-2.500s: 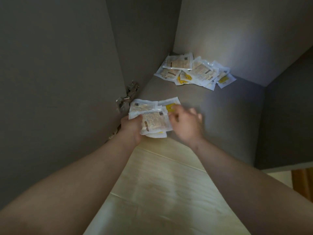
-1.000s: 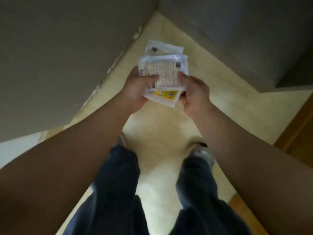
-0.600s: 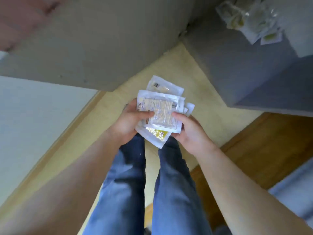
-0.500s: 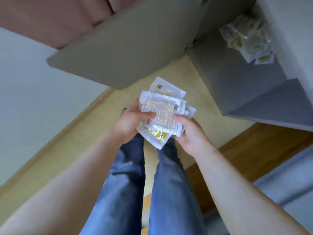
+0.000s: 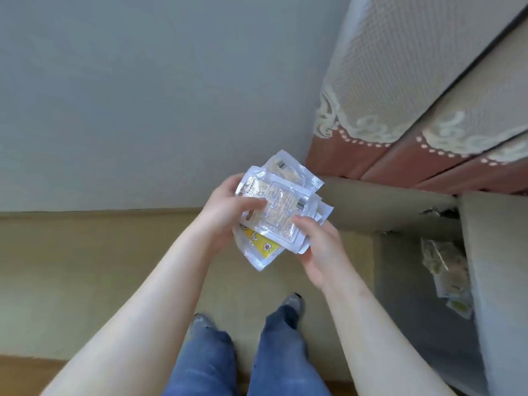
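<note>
Blue jeans [image 5: 245, 361] lowest; both bare forearms angle inward. Left hand [image 5: 228, 212] and right hand [image 5: 320, 250] hold the sachet stack [image 5: 280, 207] above the floor, fingers [image 5: 254, 204] clamped on its edges, thumbs on top.

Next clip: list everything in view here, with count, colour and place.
stack of flat clear plastic packets: several, white-tan, one yellow, between both hands
loose pale plastic packets: several, whitish, cabinet shelf, right
grey cabinet shelf: one, grey, right edge
lace-trimmed fabric curtain: one, beige, red-brown hem, upper right
plain wall: one, pale grey, upper left
beige floor: one, beige, underfoot
legs in blue jeans: two, blue, bottom centre
left hand: one, holds stack's left side
right hand: one, holds stack's right side
</note>
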### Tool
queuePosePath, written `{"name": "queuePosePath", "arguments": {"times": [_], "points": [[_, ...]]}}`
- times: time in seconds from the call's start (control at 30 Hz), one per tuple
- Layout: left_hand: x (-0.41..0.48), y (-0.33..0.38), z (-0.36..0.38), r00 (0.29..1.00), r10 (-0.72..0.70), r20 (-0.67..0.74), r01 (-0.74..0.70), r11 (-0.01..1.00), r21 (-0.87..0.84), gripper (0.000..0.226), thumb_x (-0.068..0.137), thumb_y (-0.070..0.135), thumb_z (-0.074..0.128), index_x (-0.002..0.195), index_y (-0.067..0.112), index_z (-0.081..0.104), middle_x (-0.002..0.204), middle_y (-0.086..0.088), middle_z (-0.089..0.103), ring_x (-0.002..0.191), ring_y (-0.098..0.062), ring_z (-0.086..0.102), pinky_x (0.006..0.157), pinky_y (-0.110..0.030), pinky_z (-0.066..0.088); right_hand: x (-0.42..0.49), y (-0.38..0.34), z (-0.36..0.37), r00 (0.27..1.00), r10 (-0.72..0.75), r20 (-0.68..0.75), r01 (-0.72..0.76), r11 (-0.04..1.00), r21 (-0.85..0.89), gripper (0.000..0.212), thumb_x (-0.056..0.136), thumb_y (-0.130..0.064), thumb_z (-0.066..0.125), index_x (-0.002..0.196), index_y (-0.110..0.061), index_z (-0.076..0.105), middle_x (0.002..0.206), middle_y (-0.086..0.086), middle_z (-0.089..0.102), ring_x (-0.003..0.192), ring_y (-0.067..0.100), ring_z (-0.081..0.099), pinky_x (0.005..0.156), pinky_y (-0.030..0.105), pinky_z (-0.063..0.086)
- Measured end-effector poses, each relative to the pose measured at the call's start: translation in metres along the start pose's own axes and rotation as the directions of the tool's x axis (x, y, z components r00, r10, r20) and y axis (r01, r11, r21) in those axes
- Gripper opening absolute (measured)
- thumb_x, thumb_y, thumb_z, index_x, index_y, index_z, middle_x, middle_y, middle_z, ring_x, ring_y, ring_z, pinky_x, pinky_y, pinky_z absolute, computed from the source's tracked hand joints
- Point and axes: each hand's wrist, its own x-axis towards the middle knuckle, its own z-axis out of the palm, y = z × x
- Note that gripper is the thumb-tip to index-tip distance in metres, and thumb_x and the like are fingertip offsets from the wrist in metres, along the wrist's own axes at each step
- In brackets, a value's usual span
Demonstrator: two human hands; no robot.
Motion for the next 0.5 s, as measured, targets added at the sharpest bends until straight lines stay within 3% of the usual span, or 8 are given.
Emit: {"name": "queuePosePath", "arguments": {"times": [0.13,0.23,0.4,0.5], "points": [[-0.041,0.041,-0.073,0.978,0.124,-0.167,-0.151,0.976,-0.160,0.040,0.083,-0.007,0.060,0.116,0.015,0.056,0.104,-0.009,0.069,0.087,-0.026,0.069,0.075,-0.041,0.057,-0.008,-0.015,0.098,0.986,-0.078,0.150,0.100,0.985,-0.144,0.030,0.089,0.000,0.052,0.111,-0.019,0.059,0.106,0.005,0.071,0.095,0.024,0.068,0.086,0.044,0.053],[-0.074,0.069,-0.134,0.934,0.205,-0.293,-0.282,0.925,-0.255,0.038,0.084,-0.007,0.059,0.115,0.014,0.056,0.101,-0.008,0.069,0.079,-0.022,0.070,0.066,-0.037,0.059,-0.020,-0.022,0.179,0.943,-0.120,0.311,0.193,0.957,-0.215,0.035,0.088,-0.002,0.054,0.117,-0.020,0.055,0.110,0.003,0.070,0.093,0.022,0.070,0.076,0.039,0.057],[-0.135,0.108,-0.241,0.796,0.327,-0.509,-0.505,0.823,-0.261,0.035,0.086,-0.004,0.060,0.118,0.010,0.053,0.095,-0.008,0.068,0.063,-0.014,0.069,0.048,-0.026,0.054,-0.050,-0.008,0.322,0.780,-0.159,0.605,0.363,0.903,-0.231,0.050,0.072,-0.012,0.063,0.122,-0.013,0.056,0.111,0.009,0.070,0.096,0.027,0.069,0.073,0.043,0.058],[-0.172,0.123,-0.308,0.704,0.334,-0.626,-0.598,0.755,-0.269,0.037,0.086,0.000,0.063,0.120,0.009,0.053,0.102,-0.011,0.069,0.072,-0.018,0.070,0.053,-0.029,0.056,-0.066,0.015,0.401,0.731,-0.128,0.670,0.367,0.902,-0.228,0.047,0.079,-0.013,0.067,0.124,-0.015,0.052,0.113,0.009,0.069,0.097,0.028,0.069,0.075,0.051,0.058]]}}
